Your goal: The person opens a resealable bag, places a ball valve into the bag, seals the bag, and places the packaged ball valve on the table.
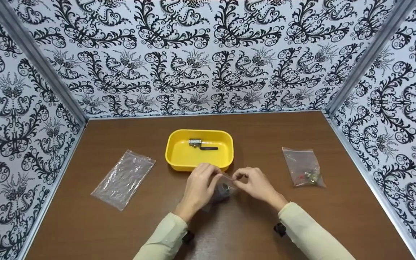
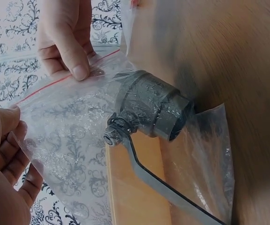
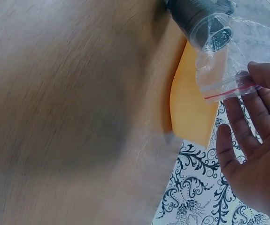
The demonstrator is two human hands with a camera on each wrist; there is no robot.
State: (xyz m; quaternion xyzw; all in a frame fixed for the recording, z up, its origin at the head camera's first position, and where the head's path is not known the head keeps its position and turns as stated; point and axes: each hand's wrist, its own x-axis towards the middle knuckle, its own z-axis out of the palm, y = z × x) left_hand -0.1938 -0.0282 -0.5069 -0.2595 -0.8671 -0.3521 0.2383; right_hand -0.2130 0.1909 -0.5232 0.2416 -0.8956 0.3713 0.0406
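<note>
A transparent zip bag (image 2: 73, 126) with a red line along its mouth is stretched between both hands in front of the yellow bin. Inside it lies a large metal ball valve (image 2: 149, 103) with a long lever handle. My left hand (image 1: 201, 187) pinches one top corner of the bag between thumb and fingers. The right hand (image 1: 255, 183) pinches the mouth near the opposite corner, thumb over the red line, other fingers spread behind the plastic (image 3: 261, 126). The bag hangs low over the table.
The yellow bin (image 1: 173, 164) behind the hands holds another ball valve (image 1: 195, 142) with a dark lever. On the left lies a flat transparent bag (image 1: 123, 180). To the right is a zip bag (image 1: 298, 160) with small brass and red parts. Patterned walls (image 1: 208, 72) enclose the brown table (image 1: 96, 137).
</note>
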